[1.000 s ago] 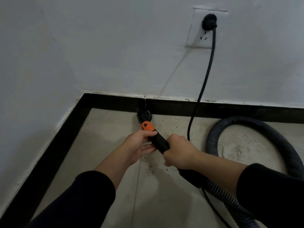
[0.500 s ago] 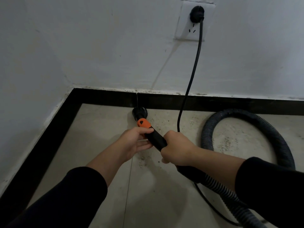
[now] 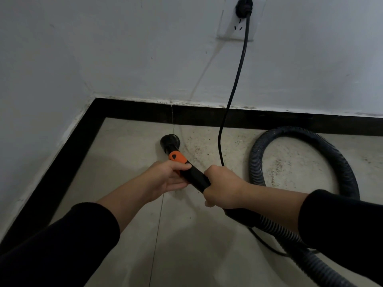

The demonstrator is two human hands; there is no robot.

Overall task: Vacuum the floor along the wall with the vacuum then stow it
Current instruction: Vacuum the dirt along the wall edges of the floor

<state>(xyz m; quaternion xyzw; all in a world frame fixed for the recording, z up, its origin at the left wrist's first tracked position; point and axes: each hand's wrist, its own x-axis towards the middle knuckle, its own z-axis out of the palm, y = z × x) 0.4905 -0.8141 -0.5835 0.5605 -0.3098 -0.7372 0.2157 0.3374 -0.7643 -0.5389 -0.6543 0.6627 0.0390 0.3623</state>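
The vacuum's black wand [image 3: 194, 177] has an orange collar [image 3: 177, 158] and ends in a round black brush nozzle [image 3: 170, 141] resting on the tiled floor, a short way off the black skirting [image 3: 145, 110]. My left hand [image 3: 170, 177] holds the wand just behind the orange collar, thumb on top. My right hand [image 3: 223, 188] grips the wand further back, where it meets the ribbed grey hose [image 3: 339, 166]. The hose loops across the floor to the right and passes under my right arm. Dark specks of dirt [image 3: 199, 150] lie on the floor to the nozzle's right.
A black power cord [image 3: 236, 83] hangs from a plug [image 3: 244, 6] in the white wall socket and runs down behind my right hand. White walls meet in a corner at left. The floor is beige tile with a grout line [image 3: 157, 235].
The nozzle has drawn back from the skirting towards me, and the view has dropped a little so the socket sits nearer the top edge. Both hands keep their hold.
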